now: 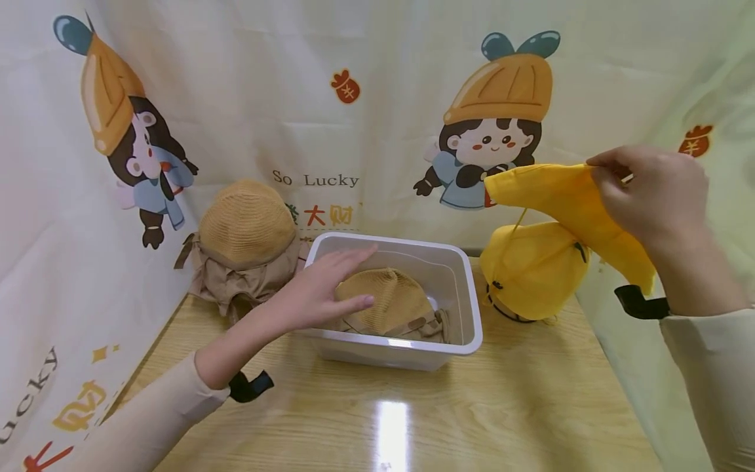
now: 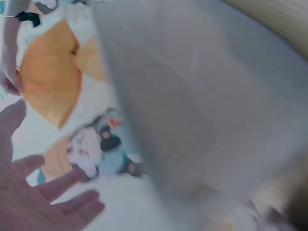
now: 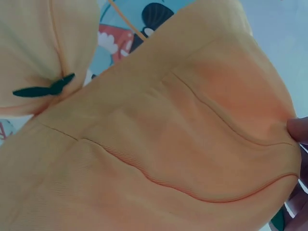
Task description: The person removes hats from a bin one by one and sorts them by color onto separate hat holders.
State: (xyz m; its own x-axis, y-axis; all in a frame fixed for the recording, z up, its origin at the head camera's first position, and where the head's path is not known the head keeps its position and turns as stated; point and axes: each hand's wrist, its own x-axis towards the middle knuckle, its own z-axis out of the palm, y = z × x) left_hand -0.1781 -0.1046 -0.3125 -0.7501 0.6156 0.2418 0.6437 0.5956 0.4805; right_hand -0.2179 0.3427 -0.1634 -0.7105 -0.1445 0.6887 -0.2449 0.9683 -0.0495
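My right hand [image 1: 660, 196] pinches a yellow fabric bucket hat [image 1: 560, 187] by its crown and holds it up at the right. In the right wrist view the hat's seamed panels [image 3: 159, 130] fill most of the picture, with fingertips [image 3: 298, 130] at its edge. Just below it, a second yellow hat [image 1: 525, 282] with a cord sits on a dark stand. My left hand [image 1: 324, 288] hovers over the left side of a white plastic bin [image 1: 474, 301], fingers extended and holding nothing. Inside the bin lies a tan ribbed hat [image 1: 386, 295], partly hidden by that hand.
Left of the bin stands another tan ribbed hat [image 1: 248, 223] with a brown fabric brim. Everything rests on a wood-grain table [image 1: 330, 419]. A printed curtain [image 1: 389, 39] encloses the back and sides.
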